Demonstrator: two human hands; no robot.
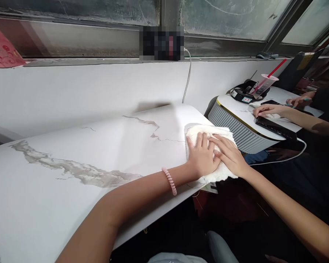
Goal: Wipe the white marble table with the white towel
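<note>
A white cloth (222, 174) lies spread at the right end of a white marble-patterned table (79, 204), partly over its front edge. Both of my hands rest flat on it. My left hand (203, 155) presses on the middle of the cloth, fingers stretched out and slightly apart, a pink beaded bracelet (170, 181) on that wrist. From the right, my right hand (230, 153) lies on the cloth with its fingers extended, the tips close to or touching the left hand's fingers. Neither hand is wrapped round the cloth.
Beyond a gap on the right stands a second table (235, 106) with a ribbed side. It bears a plastic cup (263, 86) with a red straw and a black device (275, 128). Another person's hands (271, 109) rest there. A white cable (188, 76) hangs down the wall.
</note>
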